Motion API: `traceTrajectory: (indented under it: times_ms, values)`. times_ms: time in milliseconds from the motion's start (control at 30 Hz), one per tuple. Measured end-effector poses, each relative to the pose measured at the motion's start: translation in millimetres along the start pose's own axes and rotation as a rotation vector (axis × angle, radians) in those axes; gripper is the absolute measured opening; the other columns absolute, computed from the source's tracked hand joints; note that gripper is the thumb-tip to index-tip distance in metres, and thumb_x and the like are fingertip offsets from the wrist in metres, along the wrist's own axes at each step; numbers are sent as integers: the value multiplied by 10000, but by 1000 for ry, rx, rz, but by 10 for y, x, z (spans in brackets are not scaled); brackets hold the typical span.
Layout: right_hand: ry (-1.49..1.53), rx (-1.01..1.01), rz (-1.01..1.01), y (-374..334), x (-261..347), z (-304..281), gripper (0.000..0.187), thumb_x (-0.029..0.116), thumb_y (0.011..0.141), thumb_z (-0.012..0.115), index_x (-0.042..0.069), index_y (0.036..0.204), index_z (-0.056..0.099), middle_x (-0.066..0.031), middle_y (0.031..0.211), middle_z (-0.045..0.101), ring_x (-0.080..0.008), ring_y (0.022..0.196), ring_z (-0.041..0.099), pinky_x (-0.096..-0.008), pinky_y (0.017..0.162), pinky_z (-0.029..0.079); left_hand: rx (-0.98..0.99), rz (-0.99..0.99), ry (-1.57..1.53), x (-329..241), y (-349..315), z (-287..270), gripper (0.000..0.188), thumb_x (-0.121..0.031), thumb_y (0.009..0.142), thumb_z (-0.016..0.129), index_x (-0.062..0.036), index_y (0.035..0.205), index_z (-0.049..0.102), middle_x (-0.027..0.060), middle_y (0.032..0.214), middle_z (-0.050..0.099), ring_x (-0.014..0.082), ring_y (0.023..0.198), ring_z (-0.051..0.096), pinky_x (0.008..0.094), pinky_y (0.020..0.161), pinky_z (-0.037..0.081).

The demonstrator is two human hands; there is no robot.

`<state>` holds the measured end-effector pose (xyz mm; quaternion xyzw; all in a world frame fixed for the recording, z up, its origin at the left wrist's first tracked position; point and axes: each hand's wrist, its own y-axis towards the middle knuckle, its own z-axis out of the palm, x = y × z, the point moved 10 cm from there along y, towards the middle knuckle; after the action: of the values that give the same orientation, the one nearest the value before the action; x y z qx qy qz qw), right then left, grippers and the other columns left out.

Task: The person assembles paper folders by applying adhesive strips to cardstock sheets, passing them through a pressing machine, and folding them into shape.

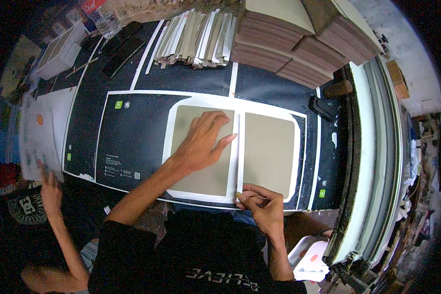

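Where the left hand (196, 139) is resting: I am seeing it palm-down across the left board (203, 179); its fingers are bending loosely near the board's inner edge and are grasping nothing, its thumb is standing apart.

Right hand (264, 203): its thumb and fingers are pinching the lower end of a narrow white strip (240, 152), close to the person's body.

Narrow white strip: it is lying upright in my view, in the gap between the left board and the right board (269, 154); it is looking thin and light to me, probably bending sideways easily; I am favouring a light pinch at an end, with the other hand steadying along its length.

Boards: both are lying flat, framed in white, on a dark printed sheet (132, 122); I am judging them stiff and light, their rounded corners likely denting if knocked; the long edges are offering the safest hold, a flat palm the surest press.

Dark printed sheet: it is looking thin and smooth, so I am expecting it to crease or slide under a hard push.

Surroundings: a bundle of thin strips (196, 39) and stacked boards (274, 41) are lying beyond the sheet; a black block (322, 108) is sitting to the right; another person's hand (50, 191) is reaching to a pale sheet (46, 139) at far left.
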<state>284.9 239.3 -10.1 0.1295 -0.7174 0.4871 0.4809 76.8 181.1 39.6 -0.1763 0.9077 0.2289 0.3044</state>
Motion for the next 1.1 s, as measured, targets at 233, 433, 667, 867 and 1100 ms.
traceTrajectory:
  times_ms: [233, 433, 667, 867, 1100]
  values:
    - [53, 34, -10, 55, -53, 123, 277, -30, 908, 708, -112, 1167, 659, -130, 906, 737, -159, 801, 717, -270, 731, 615, 172, 154, 172, -101, -125, 204, 705, -504, 1041, 442, -28, 1550, 334, 154, 1616, 325, 328, 1419, 363, 535, 1126, 283]
    - [54, 25, -6, 84, -20, 128, 293, -20, 904, 724, -119, 1171, 658, -171, 940, 736, -189, 826, 738, -257, 740, 632, 201, 155, 277, -68, -152, 332, 761, -584, 1038, 364, -74, 1594, 268, 92, 1654, 284, 329, 1436, 358, 567, 1133, 258]
    - [-12, 30, -21, 104, 18, 134, 295, -5, 903, 732, -114, 1168, 663, -163, 945, 734, -192, 827, 737, -257, 745, 631, 197, 156, 316, -70, -156, 347, 748, -568, 1043, 368, -67, 1590, 275, 96, 1652, 289, 325, 1431, 363, 560, 1128, 264]
    - [-5, 38, -21, 127, 7, 125, 297, -1, 900, 739, -111, 1166, 666, -150, 924, 740, -177, 817, 736, -253, 733, 623, 182, 171, 320, -113, -138, 309, 744, -550, 1042, 391, -49, 1582, 285, 107, 1645, 301, 317, 1417, 369, 557, 1114, 271]
    - [-47, 26, -9, 99, 12, 110, 288, 41, 900, 756, -94, 1146, 688, -129, 871, 743, -165, 768, 733, -247, 666, 601, 177, 178, 334, -121, -152, 310, 735, -530, 1040, 418, -41, 1575, 298, 103, 1639, 307, 320, 1401, 380, 551, 1100, 282]
